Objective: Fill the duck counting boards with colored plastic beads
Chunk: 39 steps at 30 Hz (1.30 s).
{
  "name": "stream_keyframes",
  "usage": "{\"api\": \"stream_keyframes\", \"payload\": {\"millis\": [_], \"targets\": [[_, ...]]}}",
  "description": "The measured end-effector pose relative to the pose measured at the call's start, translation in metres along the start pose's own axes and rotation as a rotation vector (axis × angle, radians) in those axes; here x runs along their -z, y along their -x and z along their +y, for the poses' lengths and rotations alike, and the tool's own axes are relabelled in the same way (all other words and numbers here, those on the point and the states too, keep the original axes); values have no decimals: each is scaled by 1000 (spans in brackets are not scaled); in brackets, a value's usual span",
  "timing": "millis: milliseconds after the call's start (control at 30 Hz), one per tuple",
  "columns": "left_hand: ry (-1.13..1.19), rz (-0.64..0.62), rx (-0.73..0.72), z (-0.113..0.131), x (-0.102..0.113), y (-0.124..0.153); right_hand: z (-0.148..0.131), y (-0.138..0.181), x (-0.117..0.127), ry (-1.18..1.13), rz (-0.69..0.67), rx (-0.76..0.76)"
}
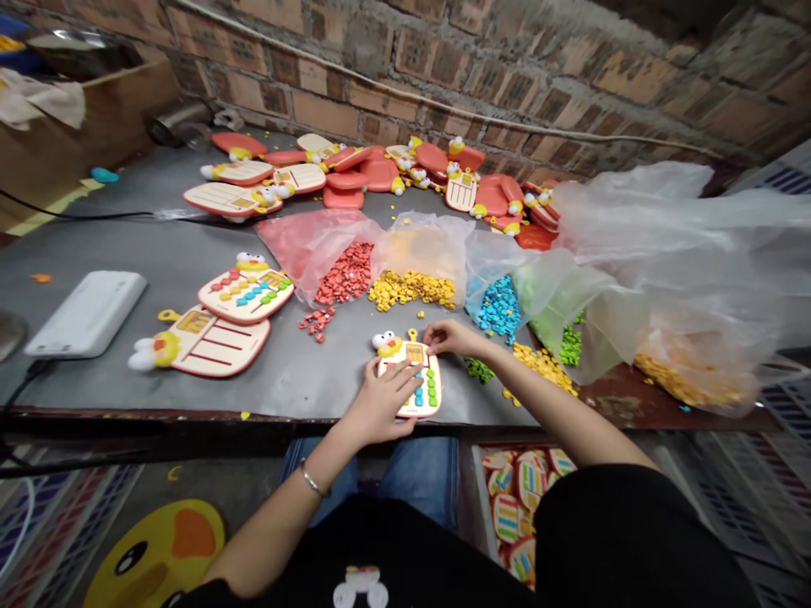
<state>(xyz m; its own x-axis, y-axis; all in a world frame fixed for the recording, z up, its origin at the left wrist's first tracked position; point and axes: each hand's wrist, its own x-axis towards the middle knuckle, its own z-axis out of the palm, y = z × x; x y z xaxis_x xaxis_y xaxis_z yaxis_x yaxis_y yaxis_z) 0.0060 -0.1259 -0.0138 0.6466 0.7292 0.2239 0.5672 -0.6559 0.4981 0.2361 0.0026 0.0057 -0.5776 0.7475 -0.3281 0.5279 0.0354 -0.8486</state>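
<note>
A small cream toy board [434, 407] with a red rim, a yellow duck-like head with white bulging eyes, and rows of colored beads lies at the table's front edge. My left hand [380, 404] rests across its face, fingers stretched out, covering part of the bead rows. Blue and green beads show beside the fingers. My right hand [453, 338] is at the board's upper right edge, its fingertips pinched together; whatever they hold is hidden. Just right of the board lie loose green beads [480, 370] and a pile of yellow beads [541, 368].
Open plastic bags spill red beads [345, 272], yellow beads [411, 290] and blue beads [498, 308]. Two toy boards [219, 342] overlap at left, near a white power bank [89, 314]. More boards [380, 173] are heaped along the brick wall. A crate [480, 498] of beaded boards stands below.
</note>
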Motion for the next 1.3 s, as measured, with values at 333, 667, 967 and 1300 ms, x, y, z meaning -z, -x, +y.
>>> {"api": "stream_keyframes", "payload": {"millis": [333, 667, 967, 1300], "targets": [[10, 1, 9, -2, -2, -1, 5, -29, 18, 12, -301, -169], [9, 23, 1, -2, -5, -2, 5, -39, 17, 267, -304, -90], [-67, 41, -21, -1, -4, 0, -3, 1, 0, -205, -57, -208], [-184, 222, -61, 2, 8, 4, -28, 65, -85, -702, 412, 84]]}}
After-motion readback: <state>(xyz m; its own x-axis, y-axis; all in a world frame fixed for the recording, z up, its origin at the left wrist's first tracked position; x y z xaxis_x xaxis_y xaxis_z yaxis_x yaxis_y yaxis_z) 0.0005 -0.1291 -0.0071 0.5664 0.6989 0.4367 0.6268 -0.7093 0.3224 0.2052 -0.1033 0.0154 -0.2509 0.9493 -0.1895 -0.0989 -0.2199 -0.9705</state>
